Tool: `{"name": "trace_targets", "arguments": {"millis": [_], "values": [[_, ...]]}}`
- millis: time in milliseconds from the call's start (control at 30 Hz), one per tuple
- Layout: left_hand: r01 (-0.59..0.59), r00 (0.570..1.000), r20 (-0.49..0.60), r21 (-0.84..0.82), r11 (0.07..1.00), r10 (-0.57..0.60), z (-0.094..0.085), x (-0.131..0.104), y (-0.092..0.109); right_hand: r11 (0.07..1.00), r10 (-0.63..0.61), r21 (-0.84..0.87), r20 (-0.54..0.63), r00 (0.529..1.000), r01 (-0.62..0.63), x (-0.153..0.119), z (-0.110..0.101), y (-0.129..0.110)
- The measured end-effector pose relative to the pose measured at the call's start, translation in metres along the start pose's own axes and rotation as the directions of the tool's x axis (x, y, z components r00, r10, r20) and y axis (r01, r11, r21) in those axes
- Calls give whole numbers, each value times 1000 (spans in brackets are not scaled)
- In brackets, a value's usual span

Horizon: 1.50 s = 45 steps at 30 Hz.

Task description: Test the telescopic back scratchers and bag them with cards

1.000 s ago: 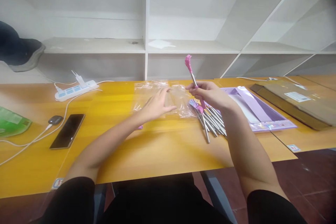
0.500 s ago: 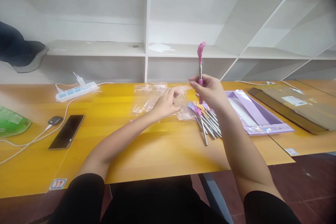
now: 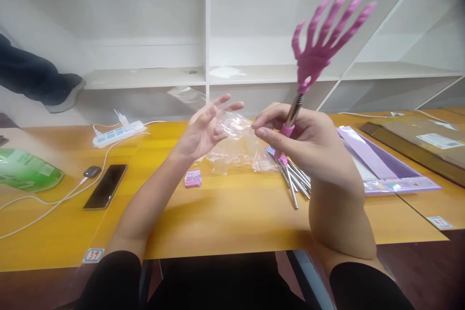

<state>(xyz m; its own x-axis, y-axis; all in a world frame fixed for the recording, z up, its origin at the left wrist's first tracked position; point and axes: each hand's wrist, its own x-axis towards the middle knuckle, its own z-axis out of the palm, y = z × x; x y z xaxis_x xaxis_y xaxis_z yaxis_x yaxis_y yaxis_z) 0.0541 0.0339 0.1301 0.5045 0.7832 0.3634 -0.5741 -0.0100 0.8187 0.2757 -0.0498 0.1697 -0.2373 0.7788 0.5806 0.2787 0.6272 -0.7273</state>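
The right hand (image 3: pixel 308 140) is closed around the pink grip of a back scratcher (image 3: pixel 316 43), held up above the table (image 3: pixel 225 213) at centre right. The scratcher's long axis runs from the fist up and slightly to the right; its pink claw head, shaped like a small hand, points upward with tines spread, and a short length of metal shaft shows between grip and claw. It looks light and stiff, with a smooth shaft that would likely slip, so the pink grip is the surer place to hold; the thin plastic tines look like the part most apt to bend or snap.

The left hand (image 3: pixel 205 128) is raised just left of the right, fingers loosely spread, pinching a clear plastic bag (image 3: pixel 234 126) that the right thumb and forefinger also touch. The bag seems flimsy, slick and crumpled, best taken by an edge.

On the table below lies more clear film (image 3: pixel 236 157), and just right of it a bundle of scratchers (image 3: pixel 294 181) with metal shafts pointing near. Further right sits a purple box (image 3: pixel 385 174). A small pink packet (image 3: pixel 193 178) lies left of centre, and a phone (image 3: pixel 106 186) and power strip (image 3: pixel 118 133) are far left.
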Motion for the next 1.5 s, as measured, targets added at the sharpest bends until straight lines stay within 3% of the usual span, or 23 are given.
{"name": "trace_targets", "arguments": {"millis": [100, 267, 533, 667, 800, 1000, 1500], "values": [[-98, 995, 8, 149, 984, 98, -3, -16, 6, 998, 44, -51, 88, 995, -40, 9, 1, 7], [-195, 980, 61, 432, 881, 187, -19, -32, 0, 997, 40, -66, 154, 987, -30, 21, 10, 28], [-281, 950, 53, 574, 769, 308, -43, -39, -4, 999, -22, -40, 334, 942, 38, 24, 3, 39], [-353, 911, 59, 623, 699, 407, -51, -37, 5, 976, 39, -218, 281, 959, 24, 20, -3, 39], [-430, 863, 88, 646, 630, 498, -58, -36, 19, 890, 66, -452, 257, 964, 59, 15, -8, 40], [-485, 814, 109, 668, 565, 571, -61, -37, 25, 790, 73, -610, 207, 976, 70, 11, -12, 39], [-472, 842, 129, 648, 598, 524, -61, -37, 17, 798, 35, -594, 211, 977, 100, 14, 6, 42]]}}
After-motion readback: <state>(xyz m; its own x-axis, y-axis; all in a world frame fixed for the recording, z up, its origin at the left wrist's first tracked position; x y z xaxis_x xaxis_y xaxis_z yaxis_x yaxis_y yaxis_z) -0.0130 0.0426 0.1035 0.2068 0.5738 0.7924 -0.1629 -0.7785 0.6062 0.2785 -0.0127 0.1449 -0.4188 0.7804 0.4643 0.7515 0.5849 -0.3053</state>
